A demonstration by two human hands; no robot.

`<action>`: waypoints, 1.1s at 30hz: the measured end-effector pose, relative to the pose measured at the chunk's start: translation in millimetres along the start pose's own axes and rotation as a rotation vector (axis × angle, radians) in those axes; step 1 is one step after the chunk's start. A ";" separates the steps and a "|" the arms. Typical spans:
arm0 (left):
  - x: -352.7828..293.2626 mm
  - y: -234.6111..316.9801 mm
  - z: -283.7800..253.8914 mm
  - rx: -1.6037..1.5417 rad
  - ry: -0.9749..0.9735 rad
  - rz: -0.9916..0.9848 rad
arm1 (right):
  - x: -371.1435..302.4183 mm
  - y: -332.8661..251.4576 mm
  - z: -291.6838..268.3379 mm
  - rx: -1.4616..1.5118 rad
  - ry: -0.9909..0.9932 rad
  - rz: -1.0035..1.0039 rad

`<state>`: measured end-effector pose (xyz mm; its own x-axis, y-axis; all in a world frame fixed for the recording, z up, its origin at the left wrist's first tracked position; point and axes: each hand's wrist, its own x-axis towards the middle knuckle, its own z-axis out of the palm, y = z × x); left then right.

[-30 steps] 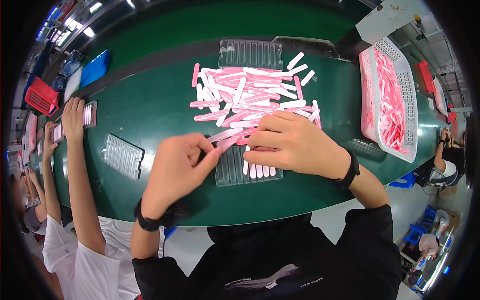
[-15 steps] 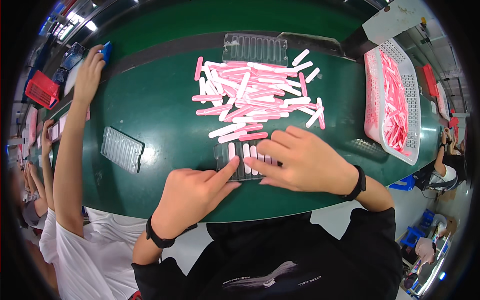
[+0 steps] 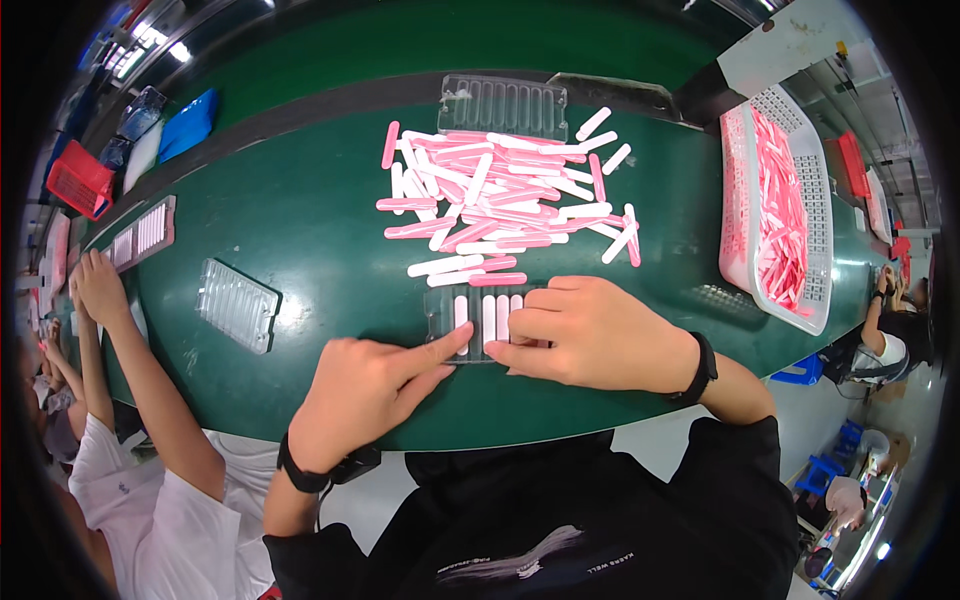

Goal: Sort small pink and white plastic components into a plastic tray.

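In front of me on the green table is a clear slotted tray [image 3: 437, 318], partly covered by my hands. Pink and white nail files stand side by side in several of its slots. My left hand [image 3: 370, 390] has its index fingertip on the leftmost nail file [image 3: 461, 312], its thumb at the tray's front edge and the other fingers curled. Across the tray's right part, my right hand [image 3: 605, 335] is closed, fingertips on a white nail file [image 3: 489, 318]; the slots beneath are hidden. Just beyond lies a loose pile of nail files [image 3: 500, 190].
Another clear tray [image 3: 503, 106] lies behind the pile, and one more [image 3: 238, 303] at left. A white basket [image 3: 737, 210] of nail files stands at right. At far left, a co-worker's hand [image 3: 98, 288] is near a filled tray [image 3: 168, 215]. A blue packet [image 3: 189, 125] lies beyond.
The co-worker's arm has drawn back from the blue packet toward the filled tray. My hands stay on my tray, with only slight shifts of the fingers; the whole view has shifted slightly.
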<state>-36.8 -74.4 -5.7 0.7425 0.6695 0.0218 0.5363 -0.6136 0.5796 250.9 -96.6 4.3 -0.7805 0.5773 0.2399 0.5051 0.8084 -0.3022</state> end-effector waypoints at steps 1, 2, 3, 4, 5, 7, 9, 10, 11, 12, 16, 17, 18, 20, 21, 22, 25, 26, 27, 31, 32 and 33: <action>7.1 -0.7 -5.5 0.002 0.002 0.002 | -2.3 0.9 -1.8 -0.003 0.002 -0.001; 12.8 -1.2 -14.5 -0.068 -0.089 -0.017 | -3.0 2.1 -2.6 -0.013 -0.018 0.014; 18.8 -3.3 -20.8 -0.139 -0.181 -0.034 | -3.6 3.5 -3.6 -0.023 -0.037 0.030; 23.2 -6.4 -25.5 -0.204 -0.199 -0.047 | -4.0 4.7 -6.9 -0.026 -0.036 0.026; 28.7 -9.8 -29.1 -0.202 -0.195 -0.046 | -3.8 7.8 -11.0 0.077 -0.012 0.041; 43.5 -19.7 -31.7 -0.180 0.002 -0.094 | -4.4 17.6 -15.6 0.175 0.007 0.059; 56.5 -34.0 -34.7 -0.073 0.173 -0.084 | 0.5 29.9 -17.1 0.034 0.107 0.235; 68.5 -40.7 -34.9 -0.032 0.174 -0.074 | 2.2 37.1 -19.5 0.050 0.158 0.335; 77.0 -45.5 -34.4 0.008 0.176 -0.066 | 1.7 44.4 -19.3 0.045 0.158 0.341; 81.6 -48.1 -33.6 0.004 0.175 -0.061 | 0.3 51.8 -16.5 0.046 0.203 0.444; 84.7 -61.3 -28.5 -0.073 0.132 -0.055 | 6.1 63.0 -16.7 0.175 0.231 0.645; 82.1 -63.1 -25.4 -0.095 0.172 -0.036 | 8.7 62.9 -17.3 0.229 0.228 0.675; 79.7 -61.8 -23.0 -0.101 0.173 -0.038 | 10.2 62.9 -17.6 0.228 0.222 0.677; 77.6 -58.2 -21.5 -0.017 0.207 -0.002 | 13.3 64.4 -17.6 0.194 0.190 0.684; 78.9 -59.3 -20.5 -0.022 0.209 -0.004 | 14.0 65.1 -18.1 0.192 0.185 0.684; 79.2 -61.0 -20.6 -0.010 0.218 0.021 | 15.3 64.4 -17.6 0.202 0.189 0.692; 79.5 -64.5 -21.8 -0.031 0.228 0.038 | 13.7 63.7 -16.2 0.219 0.211 0.684; 78.9 -64.9 -22.2 -0.064 0.228 0.035 | 11.9 63.5 -16.2 0.226 0.232 0.670; 77.6 -65.6 -22.7 -0.064 0.230 0.032 | 10.6 62.7 -15.8 0.227 0.229 0.668; 76.4 -72.8 -19.1 -0.129 0.229 0.025 | 4.1 58.8 -15.8 0.466 0.363 0.743; 76.3 -73.5 -18.5 -0.158 0.238 0.022 | 3.5 56.9 -16.5 0.585 0.401 0.808; 76.3 -72.7 -19.1 -0.159 0.240 0.021 | 3.2 54.9 -17.0 0.585 0.399 0.807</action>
<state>-26.7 29.3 -30.6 0.6265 0.7489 0.2160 0.4382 -0.5675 0.6971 282.4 -48.4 4.1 -0.0644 0.9976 0.0235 0.4801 0.0517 -0.8757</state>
